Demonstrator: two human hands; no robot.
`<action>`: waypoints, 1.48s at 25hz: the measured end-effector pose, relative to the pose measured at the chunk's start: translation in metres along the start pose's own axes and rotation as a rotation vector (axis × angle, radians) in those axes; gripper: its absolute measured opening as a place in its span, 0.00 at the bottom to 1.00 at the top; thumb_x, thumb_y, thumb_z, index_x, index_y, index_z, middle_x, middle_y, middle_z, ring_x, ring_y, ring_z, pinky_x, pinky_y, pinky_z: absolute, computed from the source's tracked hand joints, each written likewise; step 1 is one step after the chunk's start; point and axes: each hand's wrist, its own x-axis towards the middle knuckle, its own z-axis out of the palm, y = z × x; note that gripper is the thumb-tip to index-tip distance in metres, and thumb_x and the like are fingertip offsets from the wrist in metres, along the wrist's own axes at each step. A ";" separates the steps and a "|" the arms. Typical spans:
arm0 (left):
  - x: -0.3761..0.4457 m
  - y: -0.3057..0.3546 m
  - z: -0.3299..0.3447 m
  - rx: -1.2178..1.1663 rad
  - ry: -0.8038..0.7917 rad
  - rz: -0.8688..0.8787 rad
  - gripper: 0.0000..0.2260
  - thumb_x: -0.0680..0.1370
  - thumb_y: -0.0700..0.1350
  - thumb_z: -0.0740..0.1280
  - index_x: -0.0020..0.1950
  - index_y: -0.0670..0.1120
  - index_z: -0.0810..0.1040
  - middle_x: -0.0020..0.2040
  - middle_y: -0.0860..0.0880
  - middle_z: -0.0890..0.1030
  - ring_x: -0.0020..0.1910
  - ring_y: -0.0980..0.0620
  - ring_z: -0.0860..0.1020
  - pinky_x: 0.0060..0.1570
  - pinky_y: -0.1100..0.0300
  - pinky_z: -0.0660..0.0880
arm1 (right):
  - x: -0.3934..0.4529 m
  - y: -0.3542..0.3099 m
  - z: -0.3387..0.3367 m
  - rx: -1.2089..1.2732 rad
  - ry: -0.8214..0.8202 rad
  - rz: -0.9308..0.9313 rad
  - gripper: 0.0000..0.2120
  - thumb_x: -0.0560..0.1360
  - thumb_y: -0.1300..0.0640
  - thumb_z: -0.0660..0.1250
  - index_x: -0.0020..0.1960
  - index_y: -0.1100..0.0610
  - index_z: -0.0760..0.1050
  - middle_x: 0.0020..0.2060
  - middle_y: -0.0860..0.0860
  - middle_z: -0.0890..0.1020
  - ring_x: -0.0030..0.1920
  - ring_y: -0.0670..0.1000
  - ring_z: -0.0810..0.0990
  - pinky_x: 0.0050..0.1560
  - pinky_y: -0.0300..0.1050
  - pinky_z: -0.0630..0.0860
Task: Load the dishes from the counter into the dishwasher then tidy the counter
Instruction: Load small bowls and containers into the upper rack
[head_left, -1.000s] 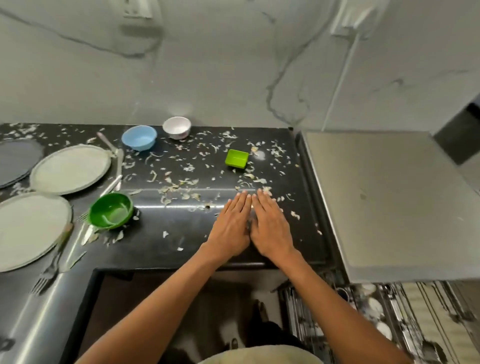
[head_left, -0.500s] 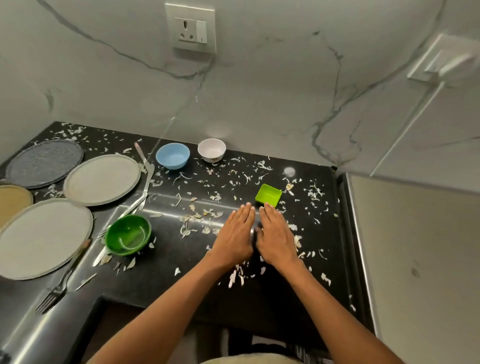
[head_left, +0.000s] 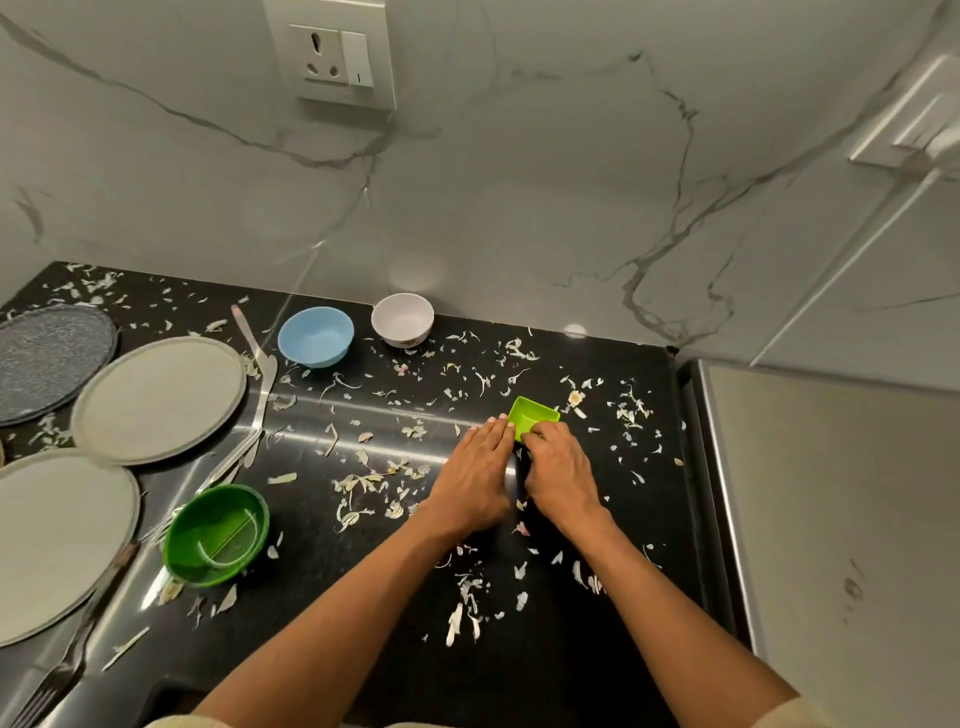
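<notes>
Lime square dish (head_left: 534, 415), contents hidden: right hand (head_left: 561, 470) pinches its near rim; left hand (head_left: 475, 480) flat, fingertips touching. Green bowl (head_left: 215, 535), 8 o'clock, holds nothing visible.

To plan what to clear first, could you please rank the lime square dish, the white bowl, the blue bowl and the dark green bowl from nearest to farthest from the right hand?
From the right hand:
1. Lime square dish, at its fingertips.
2. White bowl, back by the wall.
3. Blue bowl, back left.
4. Dark green bowl, front left.
</notes>
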 end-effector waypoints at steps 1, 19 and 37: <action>0.001 -0.002 -0.001 0.007 -0.003 0.011 0.35 0.77 0.46 0.62 0.81 0.40 0.51 0.81 0.42 0.52 0.80 0.48 0.49 0.78 0.56 0.41 | 0.002 0.001 0.001 -0.001 0.013 0.000 0.10 0.70 0.69 0.70 0.49 0.59 0.82 0.46 0.52 0.79 0.50 0.55 0.76 0.48 0.51 0.79; -0.019 0.004 -0.010 -0.243 0.135 0.152 0.42 0.74 0.43 0.73 0.81 0.41 0.52 0.78 0.43 0.63 0.74 0.46 0.65 0.72 0.55 0.65 | -0.035 -0.009 -0.040 1.060 0.074 0.510 0.11 0.78 0.67 0.69 0.49 0.53 0.85 0.43 0.48 0.87 0.46 0.46 0.85 0.48 0.40 0.80; -0.070 0.067 0.025 -0.154 -0.057 0.546 0.35 0.65 0.38 0.75 0.72 0.43 0.73 0.69 0.45 0.76 0.68 0.43 0.74 0.63 0.48 0.75 | -0.186 0.008 -0.053 0.838 0.263 0.789 0.08 0.79 0.62 0.68 0.56 0.54 0.83 0.50 0.47 0.84 0.50 0.43 0.83 0.51 0.38 0.80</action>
